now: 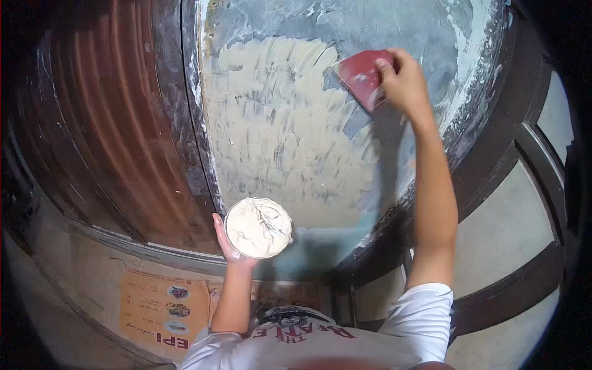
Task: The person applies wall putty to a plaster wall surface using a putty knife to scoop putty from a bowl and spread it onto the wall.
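Observation:
In my right hand (404, 83) is a red putty spreader (362, 77), gripped at its right end with the thumb on its face. Its left edge is against or very near the grey panel (407, 24), at the upper right of a cream putty layer (283, 135). That layer is streaked, with dark patches showing through. Lower down, my left hand (237, 251) holds a round tub of cream putty (259, 227) from below and the left side, thumb along the rim. Most of its fingers are hidden under the tub.
Left of the panel is a dark frame strip, then a reddish-brown corrugated surface (117, 123). Dark wooden framing with pale panels (505, 197) runs down the right. An orange printed banner (163, 308) lies at the lower left, near my left forearm.

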{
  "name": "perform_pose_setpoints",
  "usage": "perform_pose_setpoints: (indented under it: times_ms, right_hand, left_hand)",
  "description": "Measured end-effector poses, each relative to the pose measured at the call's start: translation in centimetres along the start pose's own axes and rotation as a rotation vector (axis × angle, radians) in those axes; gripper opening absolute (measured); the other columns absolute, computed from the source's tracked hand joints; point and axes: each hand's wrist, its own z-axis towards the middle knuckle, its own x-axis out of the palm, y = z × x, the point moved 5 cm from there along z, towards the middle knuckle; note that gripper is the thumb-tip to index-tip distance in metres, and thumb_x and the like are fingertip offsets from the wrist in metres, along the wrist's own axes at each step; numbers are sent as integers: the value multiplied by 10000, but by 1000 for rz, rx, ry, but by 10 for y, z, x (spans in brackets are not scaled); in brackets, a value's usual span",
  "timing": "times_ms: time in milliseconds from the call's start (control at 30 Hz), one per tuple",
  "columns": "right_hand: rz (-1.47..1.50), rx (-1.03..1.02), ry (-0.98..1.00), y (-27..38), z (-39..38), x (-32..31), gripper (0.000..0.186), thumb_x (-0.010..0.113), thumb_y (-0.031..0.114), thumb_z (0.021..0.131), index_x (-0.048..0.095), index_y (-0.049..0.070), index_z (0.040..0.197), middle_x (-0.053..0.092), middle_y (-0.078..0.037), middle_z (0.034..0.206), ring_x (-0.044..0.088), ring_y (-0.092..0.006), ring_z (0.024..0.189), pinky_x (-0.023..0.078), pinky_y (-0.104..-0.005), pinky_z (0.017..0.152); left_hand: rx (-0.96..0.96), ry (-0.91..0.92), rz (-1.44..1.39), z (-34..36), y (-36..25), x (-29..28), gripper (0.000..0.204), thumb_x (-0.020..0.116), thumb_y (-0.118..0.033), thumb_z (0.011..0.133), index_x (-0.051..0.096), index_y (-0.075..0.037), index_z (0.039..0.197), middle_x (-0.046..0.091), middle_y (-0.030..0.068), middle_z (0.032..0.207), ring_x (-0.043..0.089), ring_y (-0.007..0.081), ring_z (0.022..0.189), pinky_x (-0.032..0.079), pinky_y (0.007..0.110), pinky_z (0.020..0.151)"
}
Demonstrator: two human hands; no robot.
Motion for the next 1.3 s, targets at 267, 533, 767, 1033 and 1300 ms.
perform_pose_setpoints:
  times_ms: [267, 533, 767, 1033, 1300]
  right_hand:
    - [-119, -42, -114, -1, 24, 2, 358, 681, 237, 944, 680, 26, 1232, 741, -211, 1100, 711, -386, 1038, 540, -423, 908]
    - [-88, -65, -51, 6, 2, 28, 355, 681, 238, 933, 682, 36, 1225, 738, -218, 1097, 699, -403, 1049, 530, -438, 921]
    - [-19, -78, -197, 4, 26, -13, 343, 690, 233, 925, 696, 8, 1183, 742, -225, 1085, 713, -390, 1036, 542, -432, 894]
    - [-77, -69, -30, 13, -1, 30, 374, 659, 284, 944, 670, 59, 1242, 728, -223, 1128, 677, -423, 1073, 521, -488, 929]
    - [37, -57, -167, 0, 12, -2, 311, 677, 232, 933, 691, 20, 1159, 730, -242, 1085, 700, -408, 1040, 539, -437, 900]
  left_hand:
    - [-31, -15, -2, 0, 7, -1, 962, 435, -784, 934, 500, 24, 1452, 558, 220, 1451, 557, 408, 1294, 441, 570, 1102]
    - [-6, -18, 42, 0, 0, -7, 964, 426, -802, 921, 497, -4, 1457, 558, 217, 1440, 559, 415, 1287, 451, 604, 1081]
    - [-21, 18, 14, -5, 1, -6, 959, 419, -801, 924, 497, -12, 1463, 552, 217, 1454, 556, 424, 1294, 450, 630, 1073]
    - [-10, -9, 23, -6, 2, -1, 962, 432, -787, 931, 495, 16, 1455, 561, 227, 1444, 569, 430, 1279, 462, 632, 1062]
    - [-6, -5, 9, -7, 2, -6, 947, 420, -790, 933, 512, -4, 1452, 572, 218, 1438, 568, 428, 1281, 465, 648, 1048]
